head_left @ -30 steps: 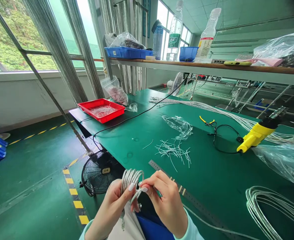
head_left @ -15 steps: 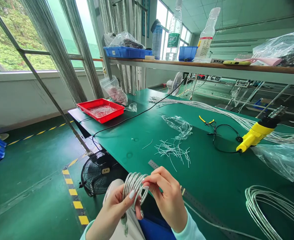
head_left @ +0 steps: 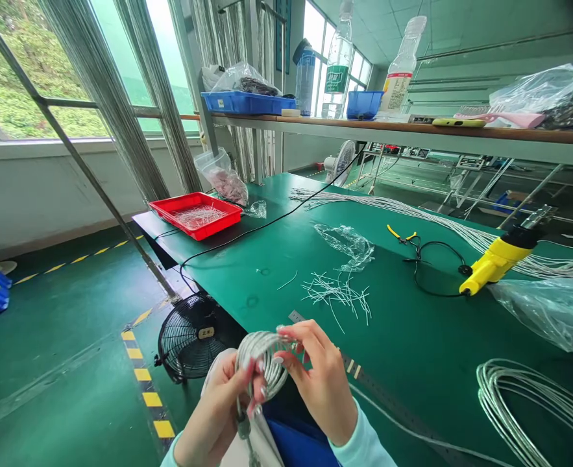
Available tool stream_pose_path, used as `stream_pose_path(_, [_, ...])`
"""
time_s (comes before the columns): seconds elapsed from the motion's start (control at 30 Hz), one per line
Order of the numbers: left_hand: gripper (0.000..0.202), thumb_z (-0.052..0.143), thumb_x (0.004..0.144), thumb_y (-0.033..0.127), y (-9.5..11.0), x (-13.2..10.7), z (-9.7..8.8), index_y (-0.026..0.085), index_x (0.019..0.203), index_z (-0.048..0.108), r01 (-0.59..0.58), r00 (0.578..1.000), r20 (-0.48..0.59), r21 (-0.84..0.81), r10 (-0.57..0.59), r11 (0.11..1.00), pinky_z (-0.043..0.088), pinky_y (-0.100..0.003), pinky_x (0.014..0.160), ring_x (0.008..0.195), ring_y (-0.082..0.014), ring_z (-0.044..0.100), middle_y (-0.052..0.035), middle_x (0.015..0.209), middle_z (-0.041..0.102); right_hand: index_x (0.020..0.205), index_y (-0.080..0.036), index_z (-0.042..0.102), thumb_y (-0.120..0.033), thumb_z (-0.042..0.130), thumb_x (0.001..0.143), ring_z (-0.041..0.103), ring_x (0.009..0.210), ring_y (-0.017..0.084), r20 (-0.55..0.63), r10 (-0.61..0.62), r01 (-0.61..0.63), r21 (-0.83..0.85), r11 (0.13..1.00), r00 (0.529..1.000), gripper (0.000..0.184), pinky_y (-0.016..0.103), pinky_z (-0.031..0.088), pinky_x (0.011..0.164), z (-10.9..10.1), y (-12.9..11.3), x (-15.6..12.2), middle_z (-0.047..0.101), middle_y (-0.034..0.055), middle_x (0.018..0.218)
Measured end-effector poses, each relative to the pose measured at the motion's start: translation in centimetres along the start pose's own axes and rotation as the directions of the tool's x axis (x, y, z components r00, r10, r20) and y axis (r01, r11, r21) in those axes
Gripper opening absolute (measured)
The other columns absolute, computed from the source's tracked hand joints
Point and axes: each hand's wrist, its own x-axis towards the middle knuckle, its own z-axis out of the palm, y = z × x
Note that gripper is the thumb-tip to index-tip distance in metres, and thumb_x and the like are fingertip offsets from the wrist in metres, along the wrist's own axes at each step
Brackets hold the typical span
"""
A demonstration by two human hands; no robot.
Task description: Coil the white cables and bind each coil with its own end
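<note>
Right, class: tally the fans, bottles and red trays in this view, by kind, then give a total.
Fans: 2 (black fan, pale fan)
Bottles: 3 (blue bottle, green-label bottle, white-label bottle)
Red trays: 1 (red tray)
Total: 6

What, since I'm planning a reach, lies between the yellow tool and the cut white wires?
A loop of black cord lies between the yellow tool and the cut white wires, in the head view.
</note>
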Motion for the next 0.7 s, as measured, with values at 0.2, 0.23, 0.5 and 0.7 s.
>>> stream_pose_path(0.2, [0.025,0.05,0.098,0.022,2.5,1.2,-0.7,0.014,0.077,0.06,-0.164,0.957,-0.287,-0.432,0.038,0.887,0.052,-0.015,0.049,0.04,-0.003,0.047,0.0079,0.053,0.049,0.1,-0.022,0.059,-0.013,0.068,0.082,0.068,0.058,0.015,0.093,0.418,-0.393,-0.203,0.897,0.904,0.021,0.025,0.054,0.055,-0.7,2.5,-2.5,0.07,-0.0037,0.074])
stream_pose_path(0.23, [0.035,0.036,0.102,0.018,3.0,1.3,-0.8,0.014,0.077,0.059,-0.203,0.945,-0.325,-0.458,0.05,0.865,0.053,-0.015,0.05,0.039,-0.003,0.047,0.0074,0.053,0.048,0.094,-0.022,0.06,-0.014,0.067,0.083,0.068,0.057,0.015,0.078,0.436,-0.409,-0.231,0.883,0.896,0.015,0.024,0.052,0.053,-1.0,3.0,-3.0,0.07,-0.0034,0.073])
stream_pose_path(0.5, [0.015,0.066,0.087,0.021,3.1,1.8,-1.9,0.012,0.075,0.066,-0.299,0.87,-0.457,-0.19,0.186,0.935,0.051,-0.014,0.049,0.047,-0.0075,0.054,0.0027,0.054,0.059,0.085,-0.022,0.067,-0.029,0.041,0.103,0.063,0.059,0.014,0.055,-0.093,0.108,-0.5,0.859,0.994,0.032,0.027,0.039,0.054,-2.9,2.9,-4.4,0.069,-0.0012,0.07])
stream_pose_path(0.7, [0.04,0.082,0.066,0.053,2.1,1.2,-1.9,0.016,0.064,0.068,-0.218,0.899,-0.283,0.372,0.334,0.902,0.047,-0.015,0.053,0.06,-0.0126,0.056,-0.0014,0.057,0.066,0.078,-0.021,0.065,-0.028,0.04,0.103,0.05,0.055,0.014,0.208,-0.252,0.317,-0.395,0.862,0.945,0.036,0.03,0.029,0.051,-2.6,0.1,-3.3,0.06,-0.0012,0.063])
